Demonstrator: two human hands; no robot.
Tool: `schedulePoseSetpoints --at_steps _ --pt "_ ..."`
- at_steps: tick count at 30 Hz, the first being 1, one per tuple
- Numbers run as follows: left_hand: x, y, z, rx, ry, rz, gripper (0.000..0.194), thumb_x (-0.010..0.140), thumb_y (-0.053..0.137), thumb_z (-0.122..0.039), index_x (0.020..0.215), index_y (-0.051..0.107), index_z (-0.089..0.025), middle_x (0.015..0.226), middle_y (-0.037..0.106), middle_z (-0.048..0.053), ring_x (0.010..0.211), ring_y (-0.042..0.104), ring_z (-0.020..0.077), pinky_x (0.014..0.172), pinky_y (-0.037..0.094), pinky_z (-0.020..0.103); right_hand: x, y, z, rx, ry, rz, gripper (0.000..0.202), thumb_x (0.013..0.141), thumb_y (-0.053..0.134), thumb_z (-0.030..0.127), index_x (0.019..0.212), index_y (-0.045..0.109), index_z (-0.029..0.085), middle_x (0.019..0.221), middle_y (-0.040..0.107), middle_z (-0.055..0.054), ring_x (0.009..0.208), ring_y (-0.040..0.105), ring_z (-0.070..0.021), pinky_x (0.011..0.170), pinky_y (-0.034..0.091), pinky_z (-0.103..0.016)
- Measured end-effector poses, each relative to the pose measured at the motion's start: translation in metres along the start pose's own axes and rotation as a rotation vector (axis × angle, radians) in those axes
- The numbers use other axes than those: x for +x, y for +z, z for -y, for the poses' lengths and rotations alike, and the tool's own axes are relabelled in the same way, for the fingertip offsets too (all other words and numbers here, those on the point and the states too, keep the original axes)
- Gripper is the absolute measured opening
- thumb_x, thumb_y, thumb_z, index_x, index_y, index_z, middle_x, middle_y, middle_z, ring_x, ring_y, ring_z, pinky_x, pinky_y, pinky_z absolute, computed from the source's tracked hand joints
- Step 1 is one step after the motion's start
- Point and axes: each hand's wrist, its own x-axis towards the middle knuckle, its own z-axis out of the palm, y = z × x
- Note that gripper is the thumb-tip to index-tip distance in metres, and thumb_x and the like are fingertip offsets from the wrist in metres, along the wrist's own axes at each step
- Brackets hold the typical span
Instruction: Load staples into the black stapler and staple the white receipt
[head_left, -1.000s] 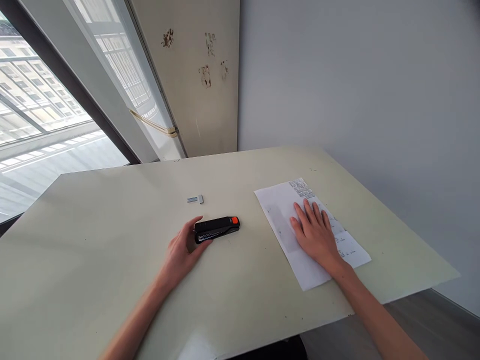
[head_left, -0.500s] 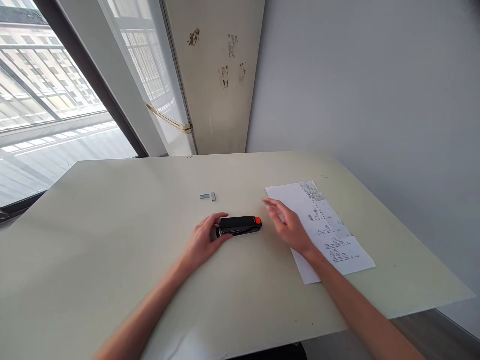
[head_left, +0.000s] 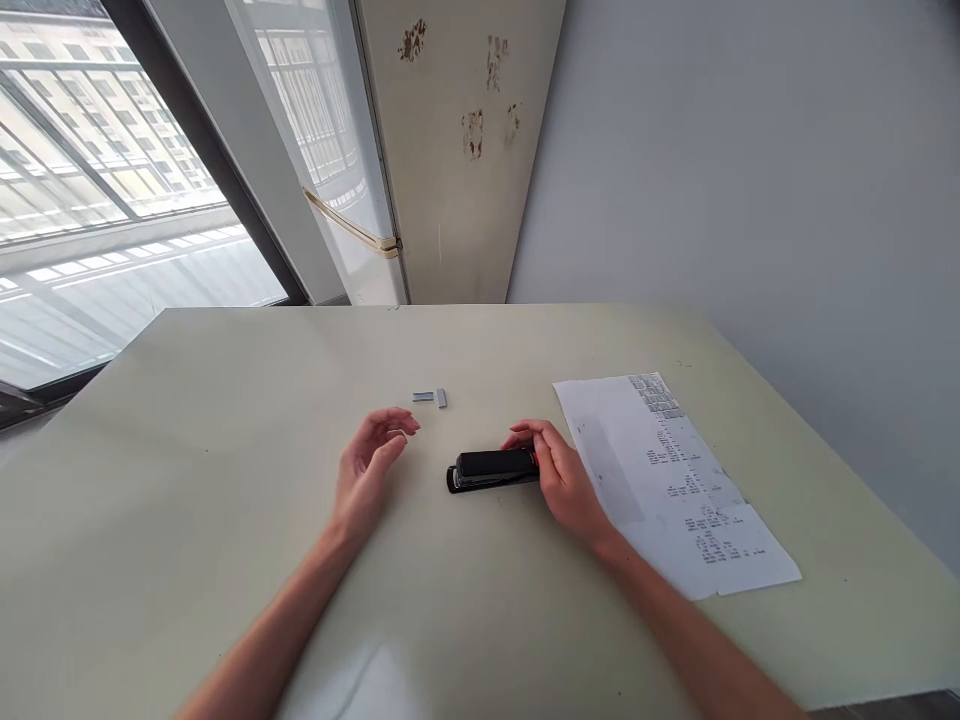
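A black stapler (head_left: 491,466) lies in front of me, its front end pointing left. My right hand (head_left: 559,480) is closed around its right end, covering most of the orange-red part there. My left hand (head_left: 371,465) is apart from the stapler, to its left, with fingers loosely curved and nothing between them. Just beyond the hands, two small strips of staples, a flat one (head_left: 423,397) and one turned crosswise (head_left: 442,398), lie side by side on the table.
The pale table (head_left: 262,400) spreads under everything. A printed sheet of paper (head_left: 622,470) lies to the right, partly behind my right forearm. A refrigerator (head_left: 457,200) stands beyond the far edge, next to a grey wall (head_left: 735,180). At left is a window (head_left: 112,180).
My left hand has let go of the stapler and drawn back left. My right hand has come in from above the paper and taken hold of the stapler's right end. The view has shifted slightly.
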Motion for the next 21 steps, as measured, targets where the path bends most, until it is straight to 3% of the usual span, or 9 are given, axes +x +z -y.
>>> schedulePoseSetpoints --at_steps 5,10,17,21 --pt "0.006 -0.008 -0.003 0.014 -0.087 -0.093 0.013 0.095 0.064 -0.031 0.104 0.070 -0.025 0.103 0.066 0.003 0.102 0.058 0.0213 0.096 0.045 0.033 0.000 0.002 0.002 -0.055 -0.006 -0.008 0.032 0.110 0.032 0.035 0.113 0.062 0.026 0.105 0.076 -0.006 0.103 0.070 -0.0216 0.093 0.055 -0.038" --pt "0.005 -0.008 -0.012 0.151 -0.157 -0.091 0.025 0.097 0.063 -0.049 0.107 0.069 -0.026 0.105 0.069 0.003 0.104 0.061 0.0232 0.098 0.047 0.035 -0.002 0.003 0.003 -0.022 0.028 -0.001 0.031 0.111 0.032 0.037 0.117 0.061 0.026 0.106 0.075 -0.005 0.103 0.069 -0.0211 0.094 0.054 -0.037" --pt "-0.001 -0.002 -0.025 0.276 -0.179 0.049 0.035 0.101 0.058 -0.057 0.103 0.069 -0.024 0.103 0.071 0.005 0.105 0.064 0.0242 0.098 0.049 0.035 -0.004 0.003 0.009 -0.051 0.116 -0.008 0.036 0.112 0.034 0.048 0.123 0.060 0.027 0.112 0.076 -0.006 0.106 0.069 -0.0217 0.095 0.053 -0.037" --pt "-0.002 -0.004 -0.022 0.252 -0.192 0.151 0.040 0.105 0.051 -0.058 0.103 0.070 -0.023 0.106 0.072 0.007 0.106 0.063 0.0245 0.100 0.046 0.035 -0.003 -0.001 0.011 -0.153 0.005 0.147 0.031 0.106 0.051 0.054 0.122 0.062 0.029 0.119 0.074 -0.008 0.110 0.069 -0.0265 0.095 0.055 -0.042"
